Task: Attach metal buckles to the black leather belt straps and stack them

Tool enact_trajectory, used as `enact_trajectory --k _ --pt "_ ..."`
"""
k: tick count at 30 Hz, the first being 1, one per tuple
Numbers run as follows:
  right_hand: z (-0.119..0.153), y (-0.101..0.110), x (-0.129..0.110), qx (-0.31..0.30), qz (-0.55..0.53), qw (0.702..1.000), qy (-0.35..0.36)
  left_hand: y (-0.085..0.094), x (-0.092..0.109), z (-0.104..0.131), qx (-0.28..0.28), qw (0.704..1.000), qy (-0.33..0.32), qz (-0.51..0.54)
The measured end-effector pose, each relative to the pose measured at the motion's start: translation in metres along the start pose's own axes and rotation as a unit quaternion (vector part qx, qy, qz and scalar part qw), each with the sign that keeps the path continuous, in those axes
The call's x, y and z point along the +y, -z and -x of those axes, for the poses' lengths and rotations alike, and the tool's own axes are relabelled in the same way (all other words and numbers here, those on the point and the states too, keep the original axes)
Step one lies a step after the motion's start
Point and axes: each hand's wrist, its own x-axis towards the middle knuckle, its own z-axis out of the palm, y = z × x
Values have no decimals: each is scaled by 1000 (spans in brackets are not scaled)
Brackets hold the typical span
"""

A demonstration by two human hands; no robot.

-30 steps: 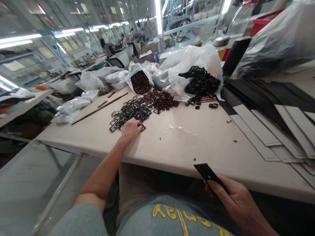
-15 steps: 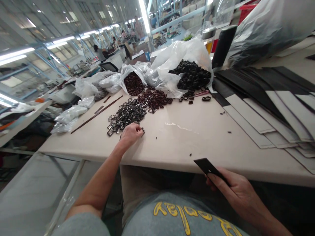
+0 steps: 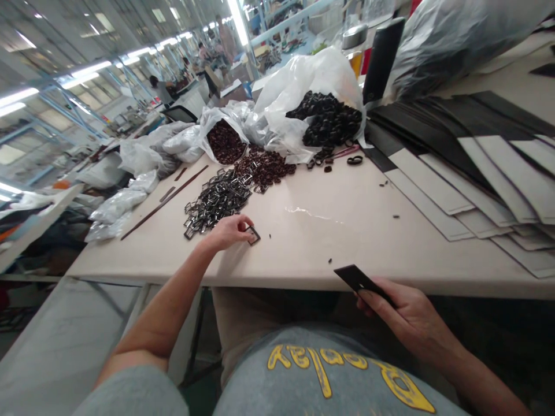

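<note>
My left hand (image 3: 228,230) rests on the pale table (image 3: 338,231) at the near edge of a pile of metal buckles (image 3: 215,200). Its fingertips pinch one buckle (image 3: 252,234) that lies on the table. My right hand (image 3: 405,315) is below the table's front edge, over my lap, and holds a flat black strap end (image 3: 356,278) that sticks up toward the edge.
Behind the buckles lie brown loops (image 3: 263,166) spilling from a plastic bag (image 3: 223,141), and a bag of black loops (image 3: 326,120). Stacked black and white strips (image 3: 468,167) fill the right side. A thin brown strap (image 3: 165,202) and filled bags (image 3: 117,205) lie at left.
My left hand has drawn one buckle out of the pile toward me along the table. My right hand with the black strap end has stayed over my lap.
</note>
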Motion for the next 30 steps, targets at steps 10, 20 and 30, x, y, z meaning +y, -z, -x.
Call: enact_trajectory --k 10,20,30 --pt "4 1 -3 -1 -16 1000 26 -10 14 22 90 990 -11 106" --pt "-13 -3 -39 119 -8 987 104 -61 110 55 42 823 -11 566" --pt "-14 -18 -42 81 20 991 102 -109 148 50 72 692 45 717"
